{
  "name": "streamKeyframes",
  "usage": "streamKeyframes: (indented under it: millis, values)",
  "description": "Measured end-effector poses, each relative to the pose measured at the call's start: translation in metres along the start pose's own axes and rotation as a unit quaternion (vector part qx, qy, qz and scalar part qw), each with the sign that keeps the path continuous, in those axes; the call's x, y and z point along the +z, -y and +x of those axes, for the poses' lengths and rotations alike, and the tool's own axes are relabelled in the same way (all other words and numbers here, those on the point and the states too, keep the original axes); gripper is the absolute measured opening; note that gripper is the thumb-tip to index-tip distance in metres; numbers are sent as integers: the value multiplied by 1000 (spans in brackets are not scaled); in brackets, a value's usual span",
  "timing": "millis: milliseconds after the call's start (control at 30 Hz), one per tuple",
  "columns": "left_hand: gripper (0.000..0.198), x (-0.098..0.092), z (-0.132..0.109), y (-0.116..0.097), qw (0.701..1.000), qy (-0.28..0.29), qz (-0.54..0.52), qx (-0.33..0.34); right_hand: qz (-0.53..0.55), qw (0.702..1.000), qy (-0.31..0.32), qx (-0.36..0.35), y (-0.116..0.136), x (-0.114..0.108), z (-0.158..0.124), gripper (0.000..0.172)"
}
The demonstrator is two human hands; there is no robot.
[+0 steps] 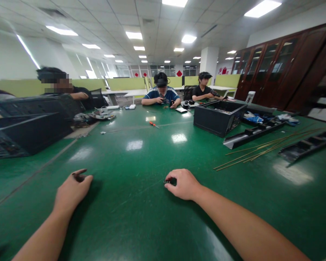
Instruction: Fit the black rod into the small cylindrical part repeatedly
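Note:
My right hand (182,184) is closed around a small dark object (167,182) just above the green table (125,159), right of the middle. Only a bit of that object shows between thumb and fingers; what it is I cannot make out. At the left, my left hand (74,188) hovers over the table with its thumb and fingers apart, and nothing shows between them. An orange screwdriver (153,124) lies farther off, beyond both hands.
Black computer cases stand at the left (29,134) and right (218,117). Thin brass-coloured rods (250,154) and black metal rails (254,135) lie at the right. Several people sit around the table, one (161,90) straight across.

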State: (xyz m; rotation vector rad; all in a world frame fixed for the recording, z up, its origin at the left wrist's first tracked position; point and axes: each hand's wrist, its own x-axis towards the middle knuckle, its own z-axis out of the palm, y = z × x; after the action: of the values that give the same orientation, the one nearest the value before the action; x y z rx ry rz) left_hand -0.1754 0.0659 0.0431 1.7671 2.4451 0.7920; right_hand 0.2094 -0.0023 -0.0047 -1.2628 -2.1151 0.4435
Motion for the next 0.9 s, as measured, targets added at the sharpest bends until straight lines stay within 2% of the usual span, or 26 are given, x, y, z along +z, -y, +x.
streamKeyframes:
  millis: [133, 267, 333, 400, 467, 500, 533, 567, 633, 667, 733, 767, 833, 900]
  values:
    - [62, -7, -9, -6, 997, -31, -15, -67, 2, 1000, -4, -2, 0, -1, 0, 21]
    - [85, -11, -18, -8, 983, -90, -103, -122, 9, 1000, -9, 1, 1, -1, -1, 21]
    - [93, -11, -19, -5, 974, -126, -142, -126, 22, 1000, -16, 5, 1, -1, -1, 20]
    - [99, -10, -20, -4, 962, -207, -155, -89, 47, 999, -20, 14, 1, 0, 1, 20]
    - [94, -8, -24, -10, 945, -299, -131, 17, 102, 994, -24, 27, 1, 3, 3, 21]
    - [86, -7, -30, -17, 936, -319, -119, 84, 147, 988, -21, 34, 1, 5, 4, 22]
    - [77, -5, -38, -27, 932, -307, -117, 152, 202, 978, -12, 43, 2, 7, 5, 23]
    - [67, -1, -48, -39, 932, -262, -128, 213, 261, 964, 3, 52, 3, 9, 6, 26]
    - [53, 8, -73, -69, 931, -104, -185, 298, 366, 927, 49, 70, 7, 12, 7, 30]
    - [52, 13, -86, -84, 919, -13, -215, 331, 401, 910, 72, 78, 9, 13, 7, 33]
    - [42, 24, -110, -109, 875, 146, -266, 377, 439, 888, 105, 93, 15, 12, 5, 35]
    - [37, 29, -119, -118, 854, 199, -288, 384, 449, 881, 115, 98, 18, 12, 3, 35]
    - [28, 35, -130, -126, 831, 250, -330, 372, 464, 870, 129, 105, 23, 12, 1, 35]
    - [21, 36, -131, -125, 825, 256, -366, 346, 474, 863, 138, 103, 25, 14, 1, 36]
